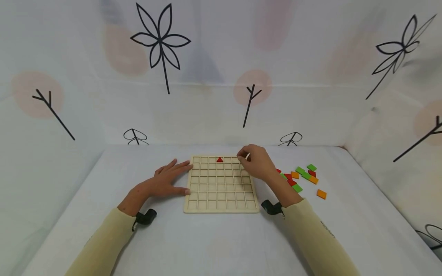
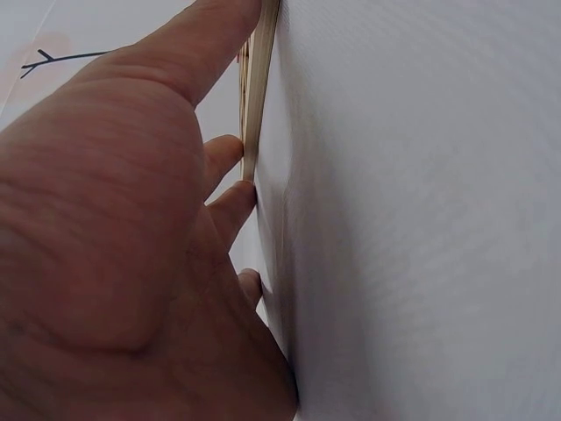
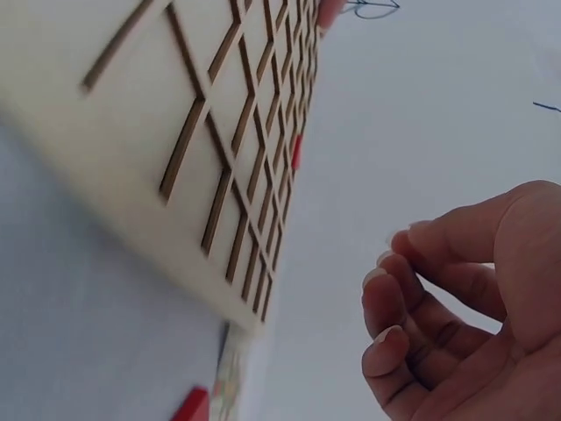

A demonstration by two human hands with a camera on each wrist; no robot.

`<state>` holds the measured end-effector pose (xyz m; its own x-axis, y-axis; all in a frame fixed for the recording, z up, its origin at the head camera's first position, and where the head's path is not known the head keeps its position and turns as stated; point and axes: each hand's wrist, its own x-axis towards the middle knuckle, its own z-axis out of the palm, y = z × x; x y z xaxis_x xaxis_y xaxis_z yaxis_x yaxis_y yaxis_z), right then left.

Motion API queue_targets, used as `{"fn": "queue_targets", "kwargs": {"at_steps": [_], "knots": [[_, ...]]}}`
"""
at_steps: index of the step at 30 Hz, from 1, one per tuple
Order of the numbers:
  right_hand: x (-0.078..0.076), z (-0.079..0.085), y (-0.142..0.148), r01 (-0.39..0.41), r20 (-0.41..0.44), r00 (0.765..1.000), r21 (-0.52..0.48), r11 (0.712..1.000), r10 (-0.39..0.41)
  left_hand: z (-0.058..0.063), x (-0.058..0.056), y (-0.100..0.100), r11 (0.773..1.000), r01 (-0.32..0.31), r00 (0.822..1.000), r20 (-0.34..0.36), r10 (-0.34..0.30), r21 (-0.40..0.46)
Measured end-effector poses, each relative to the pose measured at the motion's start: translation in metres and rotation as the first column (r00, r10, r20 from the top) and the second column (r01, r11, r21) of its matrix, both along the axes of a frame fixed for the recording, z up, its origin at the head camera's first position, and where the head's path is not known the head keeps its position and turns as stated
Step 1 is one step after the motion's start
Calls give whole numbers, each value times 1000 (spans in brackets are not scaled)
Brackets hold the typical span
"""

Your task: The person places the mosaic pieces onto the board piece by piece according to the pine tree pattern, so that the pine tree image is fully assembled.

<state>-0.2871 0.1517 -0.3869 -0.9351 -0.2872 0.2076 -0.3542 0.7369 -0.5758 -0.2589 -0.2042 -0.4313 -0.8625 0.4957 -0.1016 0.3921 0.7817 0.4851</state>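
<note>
A pale wooden grid board (image 1: 221, 211) lies flat on the white cloth. One red triangle tile (image 1: 220, 160) sits in its top row, near the middle. My left hand (image 1: 167, 182) is spread at the board's left side, with fingertips and thumb touching the edge; the left wrist view shows the thumb against the board's side (image 2: 260, 83). Over the upper right corner is my right hand (image 1: 257, 161), fingers curled and thumb close to the index fingertip. In the right wrist view this hand (image 3: 473, 316) shows no tile between its fingertips.
To the right of the board lies a loose scatter of green tiles (image 1: 297, 188), orange tiles (image 1: 321, 194) and red tiles (image 1: 312, 173), partly behind my right forearm. A white cloth backdrop (image 1: 207, 115) with drawn plants rises behind the table.
</note>
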Motion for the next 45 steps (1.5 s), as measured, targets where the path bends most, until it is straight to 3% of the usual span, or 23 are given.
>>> {"fn": "queue_targets", "kwargs": {"at_steps": [6, 17, 29, 36, 45], "knots": [[13, 2, 21, 19, -18, 1000, 32, 999, -18, -1, -2, 1, 1000, 1, 1000, -3, -1, -2], [24, -11, 59, 50, -58, 997, 109, 993, -44, -1, -2, 2, 1000, 11, 1000, -2, -11, -8], [13, -24, 76, 56, 136, 987, 230, 971, -90, 2, 1, 0, 1000, 0, 1000, 9, 0, -10], [13, -27, 76, 79, 132, 984, 264, 961, -118, 3, 1, 1, 1000, -4, 1000, 11, 4, -10], [13, -27, 73, 37, 106, 992, 261, 965, -67, -1, 0, 1, 1000, -6, 1000, 1, 6, -20]]}}
